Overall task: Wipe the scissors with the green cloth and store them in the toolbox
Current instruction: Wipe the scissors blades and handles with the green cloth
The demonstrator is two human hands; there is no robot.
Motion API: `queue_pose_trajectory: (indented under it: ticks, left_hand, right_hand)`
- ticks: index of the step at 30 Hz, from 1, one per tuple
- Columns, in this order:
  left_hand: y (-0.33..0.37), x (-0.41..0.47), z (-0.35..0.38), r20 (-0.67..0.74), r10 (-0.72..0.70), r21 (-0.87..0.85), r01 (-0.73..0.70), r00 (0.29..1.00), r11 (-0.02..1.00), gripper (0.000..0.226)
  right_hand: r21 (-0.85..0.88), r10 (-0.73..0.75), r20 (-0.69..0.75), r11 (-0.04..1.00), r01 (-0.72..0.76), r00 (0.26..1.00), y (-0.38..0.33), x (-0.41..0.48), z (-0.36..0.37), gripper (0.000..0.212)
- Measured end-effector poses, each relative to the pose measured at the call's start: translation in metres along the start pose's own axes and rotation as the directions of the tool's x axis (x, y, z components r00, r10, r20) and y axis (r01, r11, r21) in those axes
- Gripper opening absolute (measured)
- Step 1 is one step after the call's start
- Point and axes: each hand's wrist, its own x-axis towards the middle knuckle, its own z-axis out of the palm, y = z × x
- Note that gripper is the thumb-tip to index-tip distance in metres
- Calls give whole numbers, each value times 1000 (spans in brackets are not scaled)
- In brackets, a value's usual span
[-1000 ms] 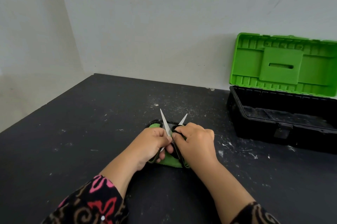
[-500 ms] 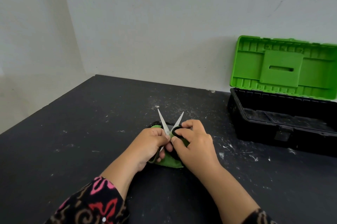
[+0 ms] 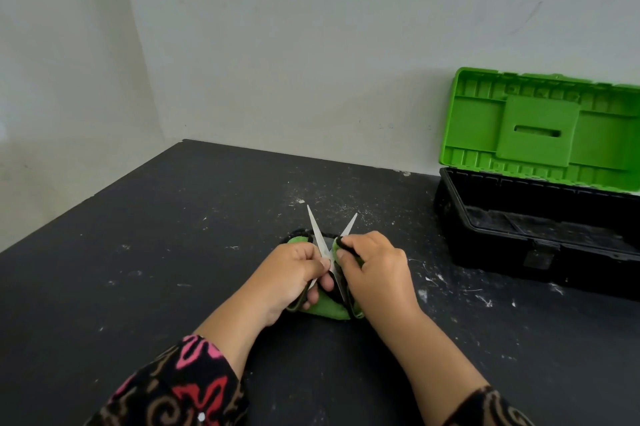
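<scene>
The scissors [image 3: 317, 231] lie spread open over the green cloth [image 3: 327, 309] on the black table, both silver blades pointing away from me in a V. My left hand [image 3: 294, 275] grips the left handle of the scissors. My right hand [image 3: 375, 273] pinches a fold of the green cloth around the right blade near the pivot. Most of the handles and much of the cloth are hidden under my hands. The toolbox [image 3: 540, 238] stands open at the right, black body with its green lid [image 3: 540, 129] raised against the wall.
The black table [image 3: 173, 252] is speckled with white flecks around my hands. Its left edge runs diagonally toward the wall corner. The toolbox interior looks dark, with a shallow tray inside.
The blades have spread wider into a V. My right hand has slid up the right blade with the cloth.
</scene>
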Motion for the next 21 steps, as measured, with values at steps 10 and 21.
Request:
queue_pose_trajectory:
  ticks: [10, 21]
  left_hand:
    - [1, 0, 1, 3, 2, 8, -2, 1000, 1000, 22]
    - [-2, 0, 1, 3, 14, 28, -14, 1000, 1000, 23]
  right_hand:
    - [78, 100, 132, 991, -111, 986, -8, -1, -9, 11]
    - [42, -123, -36, 991, 124, 992, -1, -3, 1, 20]
